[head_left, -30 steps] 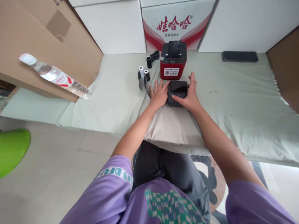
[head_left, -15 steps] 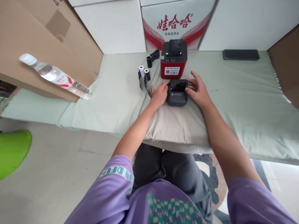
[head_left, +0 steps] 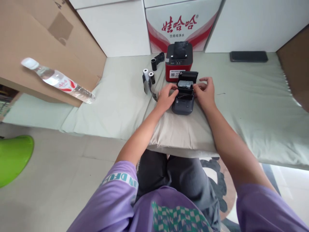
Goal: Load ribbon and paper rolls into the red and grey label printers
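Observation:
A small dark portable label printer [head_left: 182, 107] rests on the pale cloth with its lid [head_left: 189, 74] raised. Inside its bay lies a greyish-white piece [head_left: 185, 84] whose kind I cannot make out. My left hand [head_left: 166, 97] grips the printer's left side, thumb and fingertips at the rim of the bay. On the opposite side, my right hand [head_left: 204, 93] has thumb and index finger closed on the edge near the lid's hinge; its other fingers are bent behind. Just behind the lid stands a larger red and black receipt printer [head_left: 169, 66], partly covered by it.
Left of the printers are small rolls [head_left: 151, 76] with dark ribbon strips and a black roll [head_left: 154, 64]. A water bottle [head_left: 58, 80] leans by a cardboard box [head_left: 79, 42]. A black flat case [head_left: 248, 56] lies back right. White cartons [head_left: 113, 30] line the back.
The label printer's lid has swung up and back, exposing the bay. Both hands have shifted slightly, my left fingers now at the bay's rim. The printer sits a little nearer me.

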Demonstrator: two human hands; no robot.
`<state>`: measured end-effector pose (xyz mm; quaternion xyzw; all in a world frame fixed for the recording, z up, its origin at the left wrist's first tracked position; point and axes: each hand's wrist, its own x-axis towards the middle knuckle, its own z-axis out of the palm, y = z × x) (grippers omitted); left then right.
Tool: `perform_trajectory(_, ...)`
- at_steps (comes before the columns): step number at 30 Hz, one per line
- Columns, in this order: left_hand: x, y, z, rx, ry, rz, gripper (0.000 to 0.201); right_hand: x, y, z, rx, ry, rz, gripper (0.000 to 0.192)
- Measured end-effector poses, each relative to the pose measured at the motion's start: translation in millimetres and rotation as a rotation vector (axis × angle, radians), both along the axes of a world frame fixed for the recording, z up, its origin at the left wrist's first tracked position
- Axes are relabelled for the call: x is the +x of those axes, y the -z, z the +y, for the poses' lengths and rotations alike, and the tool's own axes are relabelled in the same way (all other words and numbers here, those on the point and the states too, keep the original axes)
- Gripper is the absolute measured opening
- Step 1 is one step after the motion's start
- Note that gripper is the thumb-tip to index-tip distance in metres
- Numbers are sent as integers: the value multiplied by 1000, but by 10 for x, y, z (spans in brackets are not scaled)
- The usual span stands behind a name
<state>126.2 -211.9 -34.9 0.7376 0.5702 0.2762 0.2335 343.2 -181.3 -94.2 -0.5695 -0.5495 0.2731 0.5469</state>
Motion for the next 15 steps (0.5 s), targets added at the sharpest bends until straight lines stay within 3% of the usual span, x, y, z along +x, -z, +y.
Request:
perform_trajectory(4, -73, -158, 34, 119, 146, 14, 32, 8, 48, 76, -2, 36, 63, 82)
perform_trajectory(9, -16, -499, 242, 35, 384, 174, 24, 75, 94, 189, -33, 47, 99, 89)
perform_trajectory(15, 331, -919, 281, -76, 354, 456, 29, 82, 43, 165, -59, 44, 106, 89)
